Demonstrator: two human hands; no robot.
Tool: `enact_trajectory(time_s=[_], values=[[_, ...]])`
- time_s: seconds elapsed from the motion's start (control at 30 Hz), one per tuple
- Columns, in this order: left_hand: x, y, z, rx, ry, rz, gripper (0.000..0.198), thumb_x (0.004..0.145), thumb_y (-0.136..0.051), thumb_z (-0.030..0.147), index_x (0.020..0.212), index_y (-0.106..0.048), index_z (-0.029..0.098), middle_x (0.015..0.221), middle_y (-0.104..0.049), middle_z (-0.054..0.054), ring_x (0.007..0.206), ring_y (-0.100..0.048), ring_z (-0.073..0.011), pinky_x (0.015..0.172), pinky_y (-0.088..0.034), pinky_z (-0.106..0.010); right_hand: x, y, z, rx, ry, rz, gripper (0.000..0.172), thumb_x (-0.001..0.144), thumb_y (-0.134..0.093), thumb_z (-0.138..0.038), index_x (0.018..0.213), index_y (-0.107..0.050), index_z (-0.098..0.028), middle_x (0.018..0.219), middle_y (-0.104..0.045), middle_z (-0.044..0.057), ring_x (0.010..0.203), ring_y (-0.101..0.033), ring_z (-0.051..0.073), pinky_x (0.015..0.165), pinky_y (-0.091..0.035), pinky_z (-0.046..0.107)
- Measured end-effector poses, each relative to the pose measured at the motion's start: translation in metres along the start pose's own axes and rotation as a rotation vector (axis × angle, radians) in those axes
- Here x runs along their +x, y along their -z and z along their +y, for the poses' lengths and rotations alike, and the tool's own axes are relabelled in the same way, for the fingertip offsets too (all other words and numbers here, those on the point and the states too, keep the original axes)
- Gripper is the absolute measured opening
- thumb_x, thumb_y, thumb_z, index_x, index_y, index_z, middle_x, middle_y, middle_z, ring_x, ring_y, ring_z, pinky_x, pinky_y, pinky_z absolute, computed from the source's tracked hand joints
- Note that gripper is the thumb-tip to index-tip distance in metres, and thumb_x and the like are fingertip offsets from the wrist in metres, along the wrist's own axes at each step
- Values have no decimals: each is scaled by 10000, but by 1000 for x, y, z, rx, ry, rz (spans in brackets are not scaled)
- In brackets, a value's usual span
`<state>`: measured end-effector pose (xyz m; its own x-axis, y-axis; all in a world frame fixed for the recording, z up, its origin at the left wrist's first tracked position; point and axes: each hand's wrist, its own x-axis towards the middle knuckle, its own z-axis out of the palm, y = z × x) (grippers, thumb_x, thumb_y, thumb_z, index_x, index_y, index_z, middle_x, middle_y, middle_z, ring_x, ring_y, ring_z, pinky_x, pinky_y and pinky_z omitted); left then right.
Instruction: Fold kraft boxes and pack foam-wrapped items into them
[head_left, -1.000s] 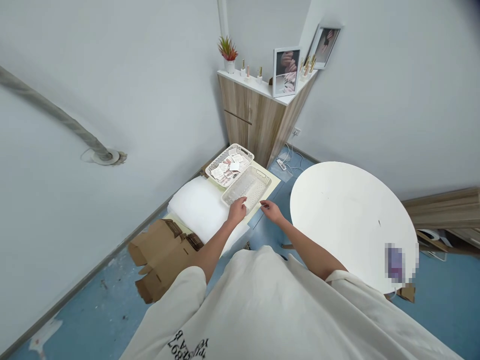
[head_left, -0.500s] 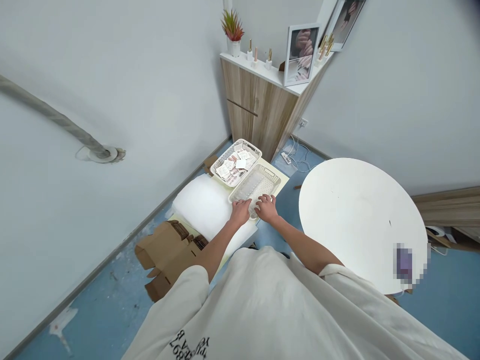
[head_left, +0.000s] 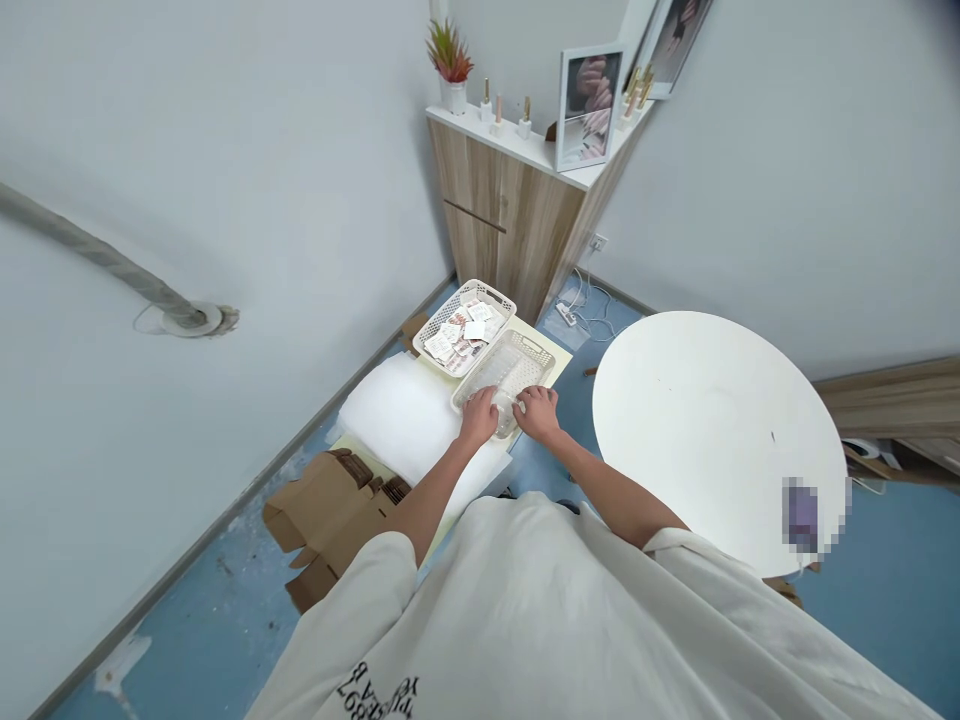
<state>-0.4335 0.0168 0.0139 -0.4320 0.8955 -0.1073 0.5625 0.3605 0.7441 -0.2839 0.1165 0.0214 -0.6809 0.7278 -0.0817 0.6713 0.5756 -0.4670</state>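
Observation:
A cream plastic basket with clear, see-through plastic pieces inside lies in front of me. Over its near end, my left hand has its fingers curled on the left side of a clear plastic piece. Opposite it, my right hand closes its fingers on the right side of the same piece. Its exact kind is too small and see-through to make out. Just beyond stands a white basket holding many small printed cards.
White foam sheets and flattened brown cardboard boxes lie left of the baskets. A round white table stands at right. Behind is a wood-grain cabinet with bottles, a plant and frames; a power strip lies on the floor.
My hands have shifted slightly up over the near end of the basket, and the clear piece shows more plainly between them. The whole view has drifted a little.

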Motion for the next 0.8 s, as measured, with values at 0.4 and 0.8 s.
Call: enact_trajectory(time_s=[0.4,0.8], values=[[28,-105,107,-231,-69,-161,237,920,-570,243,1127,-679,210,1039,-715,-64,929,-671,-185,918,-535,-332,-69,81,130,587,-424,190,304,901,-511,-463,1052,-656,-242,838,-709,15,773,-663,197,767,-515,316],[-22,-290,233,-116,-36,-310,266,850,-618,135,1107,-628,205,1038,-696,-44,801,-664,-153,791,-523,-282,-200,135,307,612,-668,245,236,853,-510,-282,1058,-621,-246,937,-709,3,869,-686,171,795,-528,293]])
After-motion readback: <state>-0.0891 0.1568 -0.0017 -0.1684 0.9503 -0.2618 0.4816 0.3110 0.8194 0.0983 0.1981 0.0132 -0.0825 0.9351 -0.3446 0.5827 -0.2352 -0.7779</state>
